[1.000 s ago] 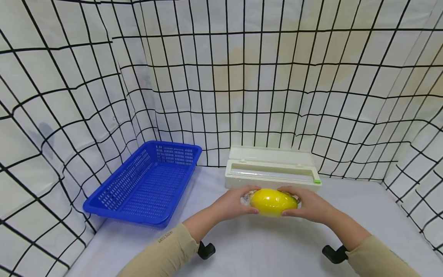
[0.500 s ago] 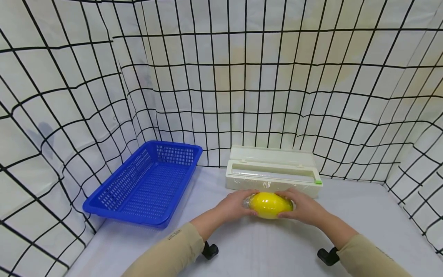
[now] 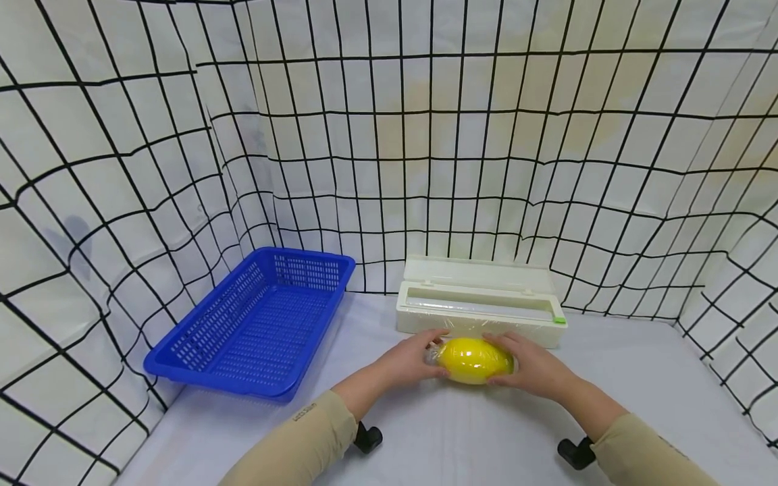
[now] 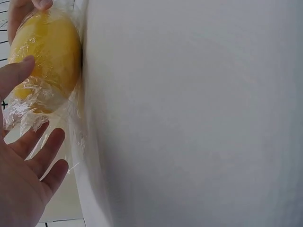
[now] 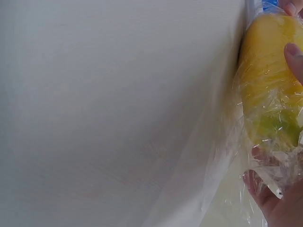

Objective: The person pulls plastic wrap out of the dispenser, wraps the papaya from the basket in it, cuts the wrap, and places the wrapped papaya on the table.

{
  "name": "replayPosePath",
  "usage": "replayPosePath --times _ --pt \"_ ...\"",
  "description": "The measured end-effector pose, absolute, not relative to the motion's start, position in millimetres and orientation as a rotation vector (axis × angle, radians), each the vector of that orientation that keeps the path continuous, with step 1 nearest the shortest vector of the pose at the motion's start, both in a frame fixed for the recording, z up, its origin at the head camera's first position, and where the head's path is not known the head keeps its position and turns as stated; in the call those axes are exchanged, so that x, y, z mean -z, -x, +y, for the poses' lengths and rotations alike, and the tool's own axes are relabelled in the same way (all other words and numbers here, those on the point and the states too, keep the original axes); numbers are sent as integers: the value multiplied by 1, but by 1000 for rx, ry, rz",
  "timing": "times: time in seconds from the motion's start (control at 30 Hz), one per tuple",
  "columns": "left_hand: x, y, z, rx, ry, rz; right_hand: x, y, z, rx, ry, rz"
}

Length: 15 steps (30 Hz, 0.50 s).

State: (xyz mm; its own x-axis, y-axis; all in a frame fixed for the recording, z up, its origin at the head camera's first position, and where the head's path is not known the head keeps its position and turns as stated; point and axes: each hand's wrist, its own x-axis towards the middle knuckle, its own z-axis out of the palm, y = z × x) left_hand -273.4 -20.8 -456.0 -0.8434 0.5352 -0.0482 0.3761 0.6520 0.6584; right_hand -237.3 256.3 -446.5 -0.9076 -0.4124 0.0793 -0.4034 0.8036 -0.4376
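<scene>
Yellow fruit [image 3: 473, 362] in clear plastic wrap [image 4: 40, 96] is what I grip at its two ends with left hand [image 3: 408, 359] and right hand [image 3: 535, 363].

Between the left hand [image 3: 408, 362] and the right hand [image 3: 537, 364] I see bright yellow, a fruit [image 3: 474, 361] under colourless film [image 5: 272, 101], turning green near the right hand. Beyond both hands, the box [image 3: 462, 325] is creamy white with a lime-green tab [image 3: 559, 320]; farther back, a black grid crosses the white wall [image 3: 415, 138]. Left of the left hand, the basket [image 3: 258, 334] is deep blue. Beige sleeves [image 3: 298, 442] trail behind, the left dark-lettered.
</scene>
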Motion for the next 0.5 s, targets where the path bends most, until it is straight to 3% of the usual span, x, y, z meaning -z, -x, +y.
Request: replayPosePath --times 0.5 --pt "457 274 -30 -1001 -753 2556 449 237 270 774 634 2980"
